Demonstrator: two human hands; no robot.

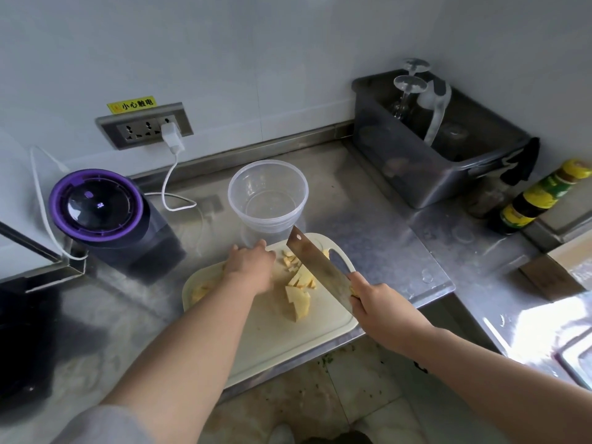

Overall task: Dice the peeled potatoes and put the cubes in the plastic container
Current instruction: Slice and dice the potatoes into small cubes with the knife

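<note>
The person stands at the steel tabletop (368,193) with a pale board (282,344) in front of them. The right hand (371,301) is wrapped round the handle of a cleaver (315,267), its blade tilted over the potato. The left hand (251,267) lies knuckles-up on the board beside the blade; I cannot tell whether its fingers hold anything beneath them. A stack of slices (299,301) sits mid-board, small cubes (290,259) lie just beyond it, and more pieces (200,291) rest at the board's left edge. The clear container (267,200) stands empty just behind the board. To my eye the cut potato looks wet, slick and firm. The cubes are light, so they are better scooped onto the flat blade or cupped in a palm than pinched.
</note>
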